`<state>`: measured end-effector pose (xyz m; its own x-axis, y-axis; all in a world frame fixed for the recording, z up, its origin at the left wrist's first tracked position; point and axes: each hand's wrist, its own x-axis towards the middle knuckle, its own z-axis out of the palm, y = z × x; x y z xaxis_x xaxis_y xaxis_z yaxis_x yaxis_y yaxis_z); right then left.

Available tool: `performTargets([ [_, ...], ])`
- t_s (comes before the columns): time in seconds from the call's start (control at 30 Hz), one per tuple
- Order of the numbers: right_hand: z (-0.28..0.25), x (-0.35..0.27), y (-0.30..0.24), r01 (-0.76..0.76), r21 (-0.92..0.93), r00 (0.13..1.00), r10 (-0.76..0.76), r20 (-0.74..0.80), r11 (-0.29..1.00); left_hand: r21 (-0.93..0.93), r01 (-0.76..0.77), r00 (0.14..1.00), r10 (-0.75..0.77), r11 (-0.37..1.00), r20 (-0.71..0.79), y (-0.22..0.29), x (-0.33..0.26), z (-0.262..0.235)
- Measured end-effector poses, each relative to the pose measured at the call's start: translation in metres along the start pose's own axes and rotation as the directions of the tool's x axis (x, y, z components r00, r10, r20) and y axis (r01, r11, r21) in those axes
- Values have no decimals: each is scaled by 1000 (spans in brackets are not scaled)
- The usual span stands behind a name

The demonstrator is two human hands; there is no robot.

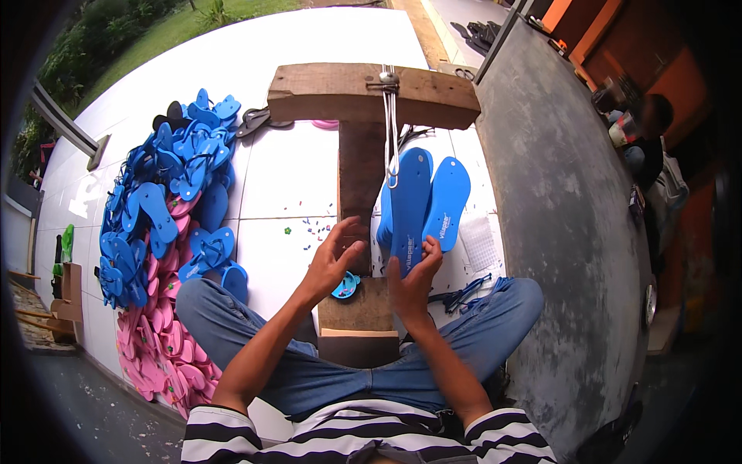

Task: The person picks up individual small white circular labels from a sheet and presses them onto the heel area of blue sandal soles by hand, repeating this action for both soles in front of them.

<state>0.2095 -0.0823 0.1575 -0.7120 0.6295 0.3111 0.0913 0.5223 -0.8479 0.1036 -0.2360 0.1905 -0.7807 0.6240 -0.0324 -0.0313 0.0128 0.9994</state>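
Observation:
My right hand (415, 282) grips the heel end of a blue flip-flop sole (410, 205), which stands upright in front of me. More blue soles lie beside and behind it, one plain blue sole (450, 193) leaning just to its right. Left of the post, my left hand (338, 254) hovers with fingers apart and slightly curled, holding nothing that I can see. Below it, a small turquoise dish (346, 287) holds tiny pieces. A T-shaped wooden stand (332, 91) rises between my legs, with a looped white cord or wire (392, 135) hanging from its crossbar.
On the left lie heaps of blue flip-flops (158, 216) and pink flip-flops (166, 340). Small coloured bits (288, 230) dot the white tiles. Blue straps (471, 292) rest by my right knee. A grey concrete ledge (564, 193) runs along the right, where a person (649, 147) sits.

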Motion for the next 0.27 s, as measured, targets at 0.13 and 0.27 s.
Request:
performTargets([
  [0.13, 11, -48, 5, 50, 58, 992, -56, 116, 997, -153, -94, 992, 80, 984, -96, 18, 7, 15],
  [0.27, 9, -56, -3, 318, -59, 928, -298, 225, 946, -100, 110, 991, -117, 989, -68, 32, 4, -2],
])
